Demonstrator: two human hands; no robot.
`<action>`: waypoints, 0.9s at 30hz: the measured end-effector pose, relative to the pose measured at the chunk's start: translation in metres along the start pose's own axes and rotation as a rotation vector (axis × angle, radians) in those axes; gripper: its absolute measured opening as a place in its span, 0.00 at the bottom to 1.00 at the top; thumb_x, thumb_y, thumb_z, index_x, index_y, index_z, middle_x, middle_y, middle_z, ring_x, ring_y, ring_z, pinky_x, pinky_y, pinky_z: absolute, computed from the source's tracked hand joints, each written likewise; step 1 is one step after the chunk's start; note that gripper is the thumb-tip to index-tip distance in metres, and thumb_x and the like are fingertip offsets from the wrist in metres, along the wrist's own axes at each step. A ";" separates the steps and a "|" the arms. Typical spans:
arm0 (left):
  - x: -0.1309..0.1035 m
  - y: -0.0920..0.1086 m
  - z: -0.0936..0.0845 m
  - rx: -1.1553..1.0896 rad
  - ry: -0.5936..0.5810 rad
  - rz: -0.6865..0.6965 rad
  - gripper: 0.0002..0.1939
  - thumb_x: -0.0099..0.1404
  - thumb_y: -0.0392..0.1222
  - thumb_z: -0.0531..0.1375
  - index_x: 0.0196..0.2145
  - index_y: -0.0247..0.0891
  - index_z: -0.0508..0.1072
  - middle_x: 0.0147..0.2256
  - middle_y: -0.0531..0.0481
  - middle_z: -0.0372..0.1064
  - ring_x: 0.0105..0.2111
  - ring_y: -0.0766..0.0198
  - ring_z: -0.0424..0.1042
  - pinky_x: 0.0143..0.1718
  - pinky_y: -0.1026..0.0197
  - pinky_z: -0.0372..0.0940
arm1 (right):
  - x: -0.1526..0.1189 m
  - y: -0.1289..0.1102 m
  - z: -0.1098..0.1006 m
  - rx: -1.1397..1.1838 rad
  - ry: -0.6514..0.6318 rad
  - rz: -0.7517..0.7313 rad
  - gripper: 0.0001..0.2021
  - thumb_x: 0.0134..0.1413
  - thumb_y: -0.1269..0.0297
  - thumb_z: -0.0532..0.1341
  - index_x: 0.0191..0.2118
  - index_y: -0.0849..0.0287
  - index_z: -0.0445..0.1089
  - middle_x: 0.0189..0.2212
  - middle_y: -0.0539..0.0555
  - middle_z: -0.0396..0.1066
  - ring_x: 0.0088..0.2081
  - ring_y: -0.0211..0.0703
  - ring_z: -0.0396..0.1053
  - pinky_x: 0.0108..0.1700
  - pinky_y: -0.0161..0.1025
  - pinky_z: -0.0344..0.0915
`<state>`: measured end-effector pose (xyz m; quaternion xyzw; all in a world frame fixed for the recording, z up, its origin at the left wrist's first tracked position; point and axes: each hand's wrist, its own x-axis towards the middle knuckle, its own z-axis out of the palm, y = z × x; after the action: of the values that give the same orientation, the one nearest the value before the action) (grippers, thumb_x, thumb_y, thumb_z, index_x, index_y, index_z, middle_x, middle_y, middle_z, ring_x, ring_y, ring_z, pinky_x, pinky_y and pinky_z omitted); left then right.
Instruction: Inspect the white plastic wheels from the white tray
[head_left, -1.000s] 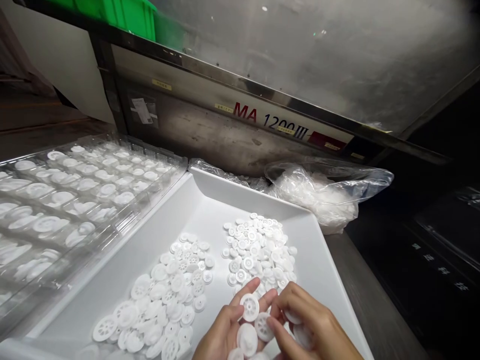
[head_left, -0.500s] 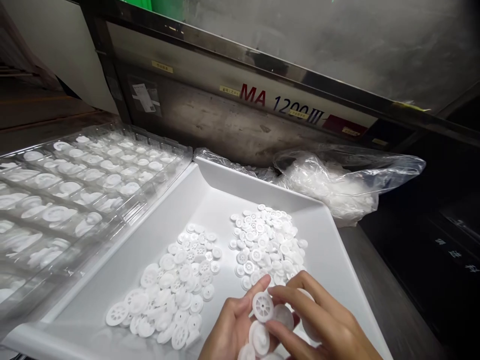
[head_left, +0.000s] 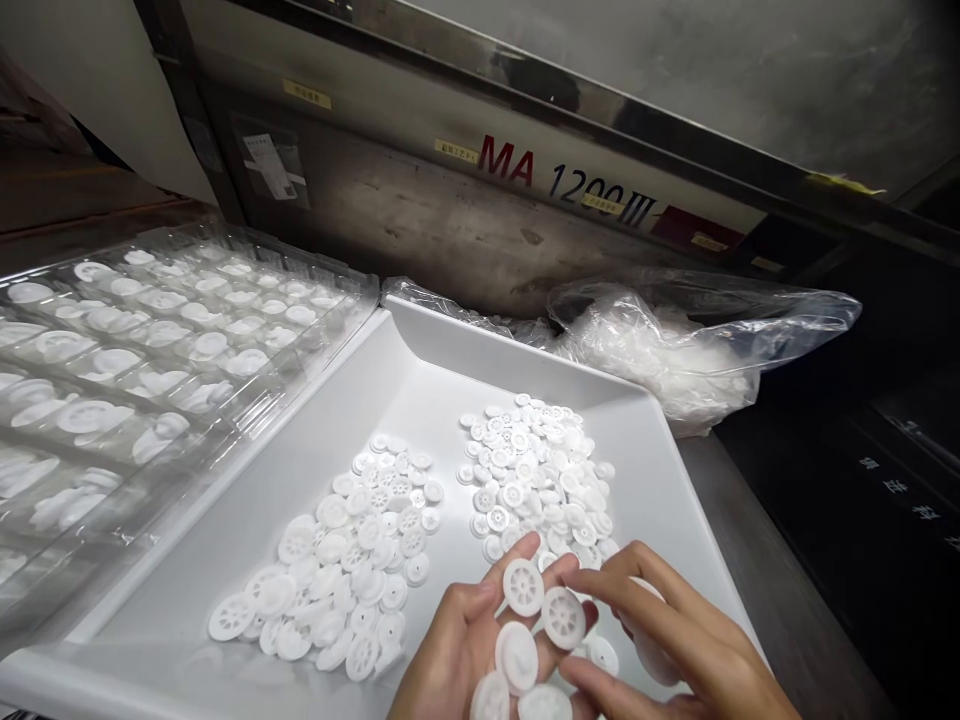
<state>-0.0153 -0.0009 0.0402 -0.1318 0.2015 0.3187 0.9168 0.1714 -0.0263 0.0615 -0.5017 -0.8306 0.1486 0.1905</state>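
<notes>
Now white wheels (head_left: 541, 617) fanned between both hands' fingers (head_left: 517, 562).

A clear blister tray (head_left: 150, 330) of white parts sat far left; a clear plastic bag (head_left: 675, 340) lay far right beneath the machine panel (head_left: 450, 200).

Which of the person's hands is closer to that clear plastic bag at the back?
The right. The right hand lies below the bag, on the tray's right side; the left hand is further left, beside the left pile of wheels.
</notes>
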 end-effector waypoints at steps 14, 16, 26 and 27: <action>0.001 -0.009 0.003 -0.060 -0.085 -0.053 0.34 0.64 0.45 0.52 0.65 0.37 0.49 0.64 0.41 0.52 0.65 0.51 0.48 0.47 0.56 0.60 | 0.011 0.001 -0.011 -0.006 0.015 0.098 0.12 0.63 0.68 0.58 0.52 0.53 0.61 0.37 0.50 0.62 0.35 0.33 0.68 0.34 0.28 0.68; 0.000 -0.009 0.003 -0.048 -0.107 -0.054 0.32 0.64 0.45 0.51 0.65 0.36 0.52 0.64 0.42 0.53 0.66 0.51 0.46 0.45 0.58 0.60 | 0.013 0.002 -0.010 0.030 -0.022 0.140 0.12 0.64 0.67 0.57 0.52 0.52 0.61 0.37 0.50 0.62 0.35 0.34 0.69 0.34 0.29 0.68; 0.001 -0.008 -0.001 0.051 -0.171 -0.059 0.26 0.63 0.46 0.52 0.57 0.35 0.66 0.59 0.42 0.60 0.66 0.49 0.45 0.53 0.54 0.57 | 0.014 0.004 -0.013 0.118 -0.016 0.147 0.12 0.63 0.67 0.58 0.51 0.53 0.62 0.36 0.49 0.63 0.35 0.34 0.68 0.35 0.30 0.68; 0.001 -0.007 -0.001 0.048 -0.164 -0.058 0.26 0.63 0.47 0.53 0.57 0.35 0.66 0.59 0.42 0.60 0.66 0.49 0.45 0.52 0.55 0.58 | 0.012 0.003 -0.014 0.103 0.005 0.118 0.13 0.63 0.68 0.59 0.52 0.53 0.62 0.35 0.49 0.63 0.34 0.34 0.68 0.34 0.29 0.68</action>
<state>-0.0105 -0.0062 0.0400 -0.0889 0.1292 0.2966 0.9420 0.1749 -0.0135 0.0742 -0.5397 -0.7904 0.2008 0.2089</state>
